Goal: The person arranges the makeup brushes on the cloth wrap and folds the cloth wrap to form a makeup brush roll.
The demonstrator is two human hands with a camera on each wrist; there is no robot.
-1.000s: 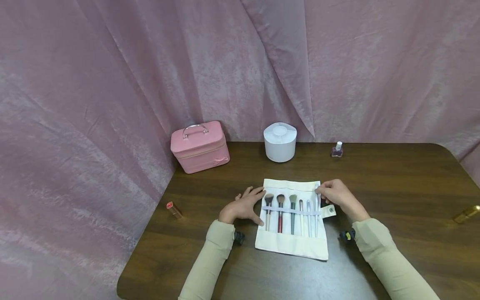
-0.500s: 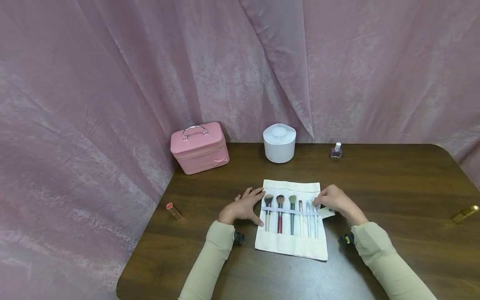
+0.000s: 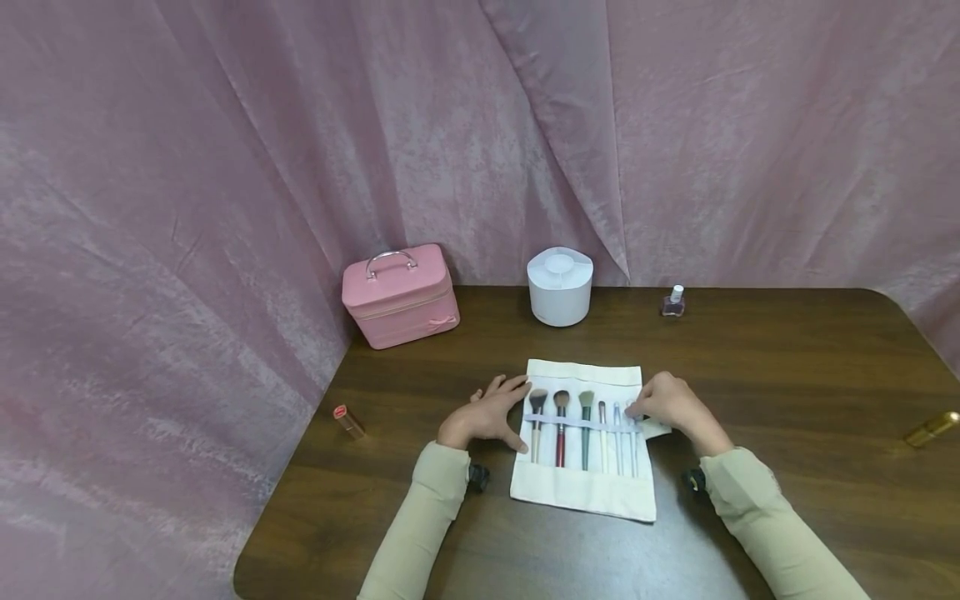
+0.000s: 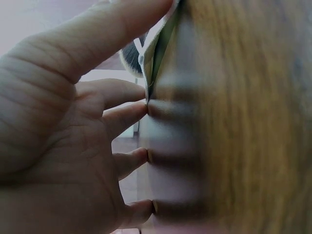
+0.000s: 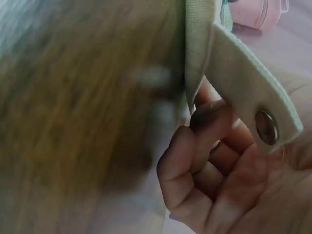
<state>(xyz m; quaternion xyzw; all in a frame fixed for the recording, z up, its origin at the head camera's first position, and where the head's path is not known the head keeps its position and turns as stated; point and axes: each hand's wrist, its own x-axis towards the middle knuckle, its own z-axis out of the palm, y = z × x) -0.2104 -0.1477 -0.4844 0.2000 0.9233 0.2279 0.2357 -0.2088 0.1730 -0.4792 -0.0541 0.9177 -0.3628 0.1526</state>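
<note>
A white fabric brush roll [image 3: 585, 492] lies spread on the table, several makeup brushes side by side under its pale elastic band. My left hand [image 3: 491, 412] rests on the roll's left edge with fingers spread, beside a dark fan-shaped brush [image 3: 537, 400]. At the right side my right hand [image 3: 670, 404] pinches the top of the rightmost slim pale brush [image 3: 634, 458], whose head is hidden by the fingers. In the right wrist view, the fingers curl beneath the roll's snap strap [image 5: 253, 87]; the brush itself is out of sight there.
Behind the roll stand a pink case [image 3: 401, 296] with a metal handle, a white round container [image 3: 560, 287] and a nail polish bottle [image 3: 673, 302]. A lipstick [image 3: 348, 422] lies at left, a gold tube [image 3: 932, 428] at far right. Pink curtains [image 3: 480, 142] hang behind the table.
My right hand has moved down and slightly left from the roll's upper right corner, along with the slim brush. The left hand has stayed in place.
</note>
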